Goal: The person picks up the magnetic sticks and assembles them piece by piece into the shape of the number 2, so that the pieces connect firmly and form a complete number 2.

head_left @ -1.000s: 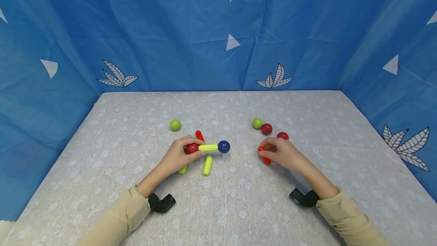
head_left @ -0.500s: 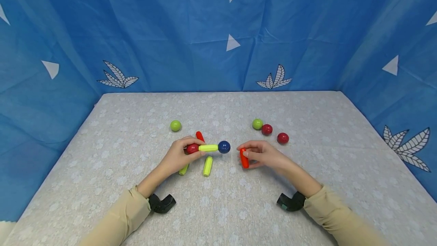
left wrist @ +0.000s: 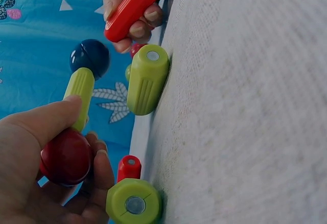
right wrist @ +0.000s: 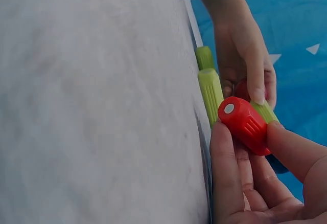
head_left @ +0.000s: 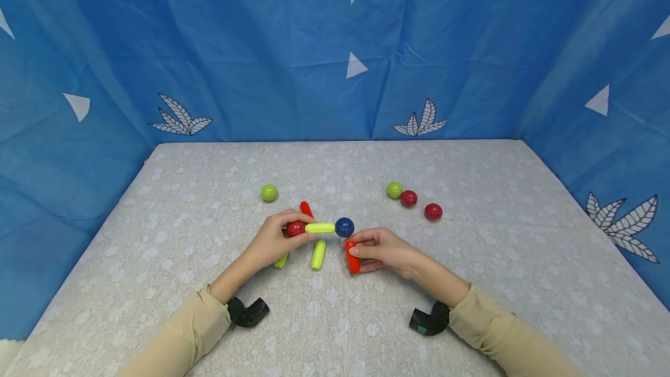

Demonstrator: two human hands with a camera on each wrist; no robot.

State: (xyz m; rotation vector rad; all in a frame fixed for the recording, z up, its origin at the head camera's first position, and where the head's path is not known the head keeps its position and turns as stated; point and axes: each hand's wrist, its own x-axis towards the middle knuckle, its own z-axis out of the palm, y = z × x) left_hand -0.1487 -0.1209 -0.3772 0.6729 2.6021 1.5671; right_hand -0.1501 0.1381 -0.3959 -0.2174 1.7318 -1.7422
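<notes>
My left hand [head_left: 274, 236] grips a joined piece: a red ball [left wrist: 66, 156], a yellow-green rod [head_left: 320, 227] and a dark blue ball [head_left: 344, 227] in a line. Thumb and fingers close around the red ball and the rod's near end; the blue ball points right. In my right hand [head_left: 384, 253] a red rod [head_left: 353, 258] is pinched between thumb and fingers, just below and near the blue ball in the head view. A round metal disc shows in that rod's end in the right wrist view.
On the patterned tablecloth lie a yellow-green rod [head_left: 317, 255], another yellow-green rod [head_left: 281, 260] partly behind the left hand, and a red rod [head_left: 306, 209]. A green ball [head_left: 269, 192] sits back left; a green ball [head_left: 395, 189] and two red balls [head_left: 433, 212] back right.
My right hand has carried the red rod leftward and nearer to me, from beside the red balls to close by the blue ball. The left hand has stayed almost still.
</notes>
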